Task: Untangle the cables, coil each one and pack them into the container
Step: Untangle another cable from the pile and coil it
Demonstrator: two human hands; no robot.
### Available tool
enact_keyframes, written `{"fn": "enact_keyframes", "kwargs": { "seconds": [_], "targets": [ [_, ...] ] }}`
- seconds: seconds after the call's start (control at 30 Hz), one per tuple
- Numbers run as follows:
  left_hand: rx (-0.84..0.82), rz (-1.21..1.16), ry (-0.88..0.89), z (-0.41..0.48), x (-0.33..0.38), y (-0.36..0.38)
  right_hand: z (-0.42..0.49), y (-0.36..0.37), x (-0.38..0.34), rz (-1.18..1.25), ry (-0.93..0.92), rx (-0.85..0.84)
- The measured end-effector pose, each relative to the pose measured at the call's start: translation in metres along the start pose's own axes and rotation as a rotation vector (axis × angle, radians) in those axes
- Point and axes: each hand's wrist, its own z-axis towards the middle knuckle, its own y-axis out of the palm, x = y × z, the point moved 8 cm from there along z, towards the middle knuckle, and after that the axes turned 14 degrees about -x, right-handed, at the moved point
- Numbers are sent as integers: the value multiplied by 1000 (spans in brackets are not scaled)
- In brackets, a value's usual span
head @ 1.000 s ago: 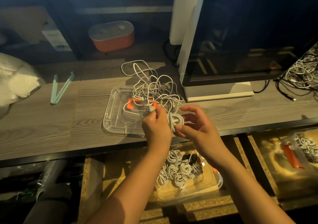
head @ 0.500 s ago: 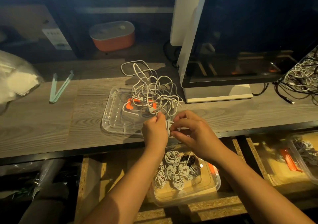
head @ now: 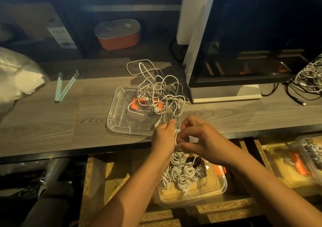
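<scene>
A tangle of white cables (head: 156, 90) lies over a clear plastic lid (head: 118, 115) with orange clips on the wooden desk. At the desk's front edge, both hands work on a small white cable coil (head: 177, 136). My left hand (head: 164, 137) grips the coil from the left. The fingers of my right hand (head: 200, 139) pinch it from the right. Below them, on a lower shelf, a clear container (head: 214, 193) holds several coiled white cables (head: 179, 172) and a black one.
A monitor (head: 244, 52) stands on its white base at the right, with more loose cables (head: 308, 78) beside it. An orange box (head: 118, 34) sits at the back, a green clip (head: 65, 87) and a plastic bag (head: 17, 76) at the left. Another container (head: 306, 157) sits at the lower right.
The right hand's fingers have closed in on the coil from the open spread of a second ago, and both hands have sunk slightly toward the desk edge.
</scene>
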Motion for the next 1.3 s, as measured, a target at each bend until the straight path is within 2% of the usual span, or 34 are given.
{"fn": "enact_keyframes", "kwargs": {
  "seconds": [0.3,0.53,0.6,0.67,0.8,0.97,1.07,1.13,1.17,1.3],
  "targets": [
    [-121,-27,-65,-10,-6,14,-7,10,7,231,-102,-76],
    [63,-290,-43,-14,-5,7,-11,4,13,582,-164,130],
    [93,-329,-25,-13,-5,5,-10,5,16,740,-130,128],
    [92,-335,-19,-12,-5,6,-10,4,20,782,-100,127],
    [91,-277,-11,-15,-2,5,-13,-5,15,499,-158,210],
    [151,16,63,-19,17,-5,-18,-4,2,-32,-199,357],
    [162,88,134,-22,25,-8,-20,-5,-2,-103,-226,393],
    [161,121,188,-24,30,-8,-23,-7,-1,-18,-244,433],
    [160,130,217,-24,32,-8,-24,-9,1,103,-244,457],
    [139,108,244,-24,33,-7,-20,-5,18,800,-196,499]
  ]
}}
